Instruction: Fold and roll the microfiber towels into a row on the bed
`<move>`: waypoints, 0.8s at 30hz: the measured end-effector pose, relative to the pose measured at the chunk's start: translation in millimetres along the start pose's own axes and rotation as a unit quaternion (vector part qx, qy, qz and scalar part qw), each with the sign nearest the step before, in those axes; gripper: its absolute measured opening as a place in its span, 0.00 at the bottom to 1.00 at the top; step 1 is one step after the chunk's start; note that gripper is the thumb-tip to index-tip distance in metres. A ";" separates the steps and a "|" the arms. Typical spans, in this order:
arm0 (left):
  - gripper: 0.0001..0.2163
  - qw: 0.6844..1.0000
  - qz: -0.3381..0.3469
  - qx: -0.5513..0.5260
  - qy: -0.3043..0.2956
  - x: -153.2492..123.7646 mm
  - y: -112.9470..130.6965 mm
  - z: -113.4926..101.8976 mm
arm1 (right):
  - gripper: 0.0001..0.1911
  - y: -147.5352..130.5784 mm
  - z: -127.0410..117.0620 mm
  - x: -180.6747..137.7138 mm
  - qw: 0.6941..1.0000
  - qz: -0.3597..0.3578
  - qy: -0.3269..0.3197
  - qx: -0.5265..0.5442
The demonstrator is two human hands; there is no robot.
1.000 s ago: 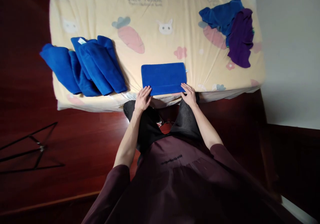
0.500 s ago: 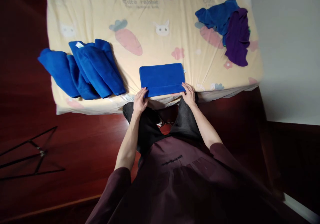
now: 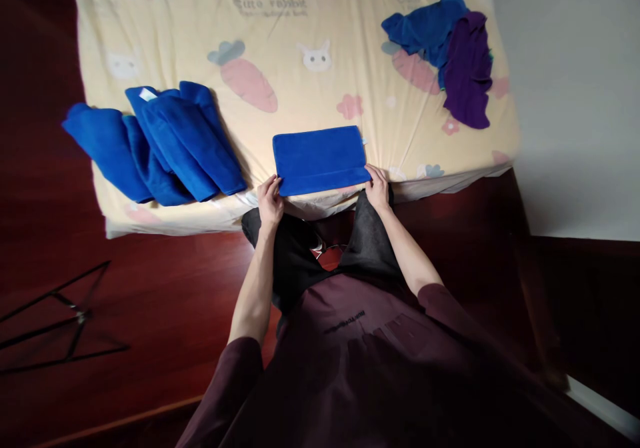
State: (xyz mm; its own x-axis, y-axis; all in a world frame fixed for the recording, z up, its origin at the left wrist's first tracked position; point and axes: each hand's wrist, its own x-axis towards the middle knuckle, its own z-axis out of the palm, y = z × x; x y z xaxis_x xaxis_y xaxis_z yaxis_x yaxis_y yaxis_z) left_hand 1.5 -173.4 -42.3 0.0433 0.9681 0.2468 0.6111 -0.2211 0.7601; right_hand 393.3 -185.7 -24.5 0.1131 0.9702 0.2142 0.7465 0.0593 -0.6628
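At the lower left of the frame, the black legs of a stand (image 3: 77,318) rest on a dark red wooden floor (image 3: 165,308). Above them, at the left of the frame, loosely folded blue fabric (image 3: 165,145) with a white label (image 3: 148,94) lies on a bed (image 3: 310,105) whose cream sheet is printed with carrots, rabbit faces and flowers. Just left of the frame's centre, the left hand (image 3: 271,199) is clamped by thumb and fingertips on the lower left corner of a flat, folded blue towel (image 3: 320,158). This towel lies near the middle of the frame along the bed's near edge, a strip along its lower side marked off by a crease. The right hand (image 3: 377,188), right of centre, pinches its lower right corner. Farther over, at the upper right, a crumpled blue cloth (image 3: 425,25) touches a crumpled purple cloth (image 3: 467,71), well apart from the towel. A pale wall (image 3: 575,101) fills the right side.
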 end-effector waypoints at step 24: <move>0.16 1.000 0.011 0.007 0.022 4.9 -6.8 4.0 | 0.25 9.7 2.7 0.3 0.999 0.000 0.029 0.046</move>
State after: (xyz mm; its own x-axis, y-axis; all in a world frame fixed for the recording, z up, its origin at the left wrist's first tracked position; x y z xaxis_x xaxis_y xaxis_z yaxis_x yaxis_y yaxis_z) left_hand 0.7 -166.6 -48.7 0.0230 0.9568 0.2900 0.6206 -0.2411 0.7461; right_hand 398.8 -184.2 -32.8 0.1523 0.9553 0.2534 0.6835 0.0834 -0.7252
